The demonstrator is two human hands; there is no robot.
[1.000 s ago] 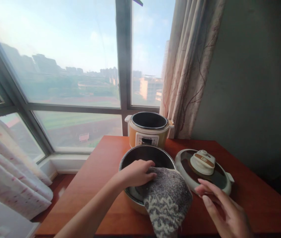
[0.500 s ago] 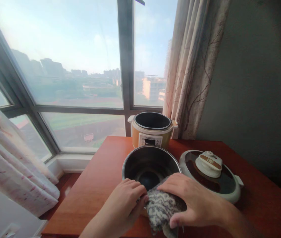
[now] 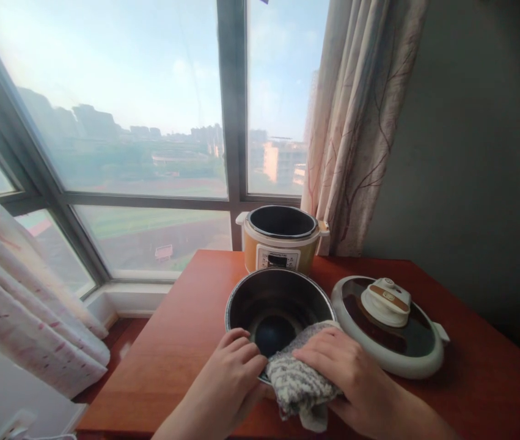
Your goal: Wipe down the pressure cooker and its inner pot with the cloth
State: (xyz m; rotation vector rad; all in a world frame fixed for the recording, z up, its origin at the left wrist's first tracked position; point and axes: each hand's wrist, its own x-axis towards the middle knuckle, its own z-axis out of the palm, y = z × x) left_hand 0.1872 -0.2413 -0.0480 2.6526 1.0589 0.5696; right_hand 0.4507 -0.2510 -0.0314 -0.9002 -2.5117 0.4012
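Observation:
A metal inner pot (image 3: 278,299) stands on the red-brown table (image 3: 186,324) in front of me. A grey-and-white knitted cloth (image 3: 294,382) is draped over its near rim. My right hand (image 3: 346,379) presses on the cloth and grips it. My left hand (image 3: 227,388) rests on the pot's near-left rim, its fingertips touching the cloth's edge. Behind the pot sits the orange-and-white cooker body (image 3: 280,241), with no lid on it. The cooker's lid (image 3: 390,324) lies flat to the right of the pot.
A large window (image 3: 126,122) fills the wall behind the table. A patterned curtain (image 3: 355,122) hangs at the back right by a grey wall (image 3: 470,153). Another curtain (image 3: 25,293) hangs at the left. The table's left edge drops to the floor.
My right hand came in from the right and now grips the cloth. The cloth is bunched smaller on the near rim. My left hand slid from inside the pot to its near rim.

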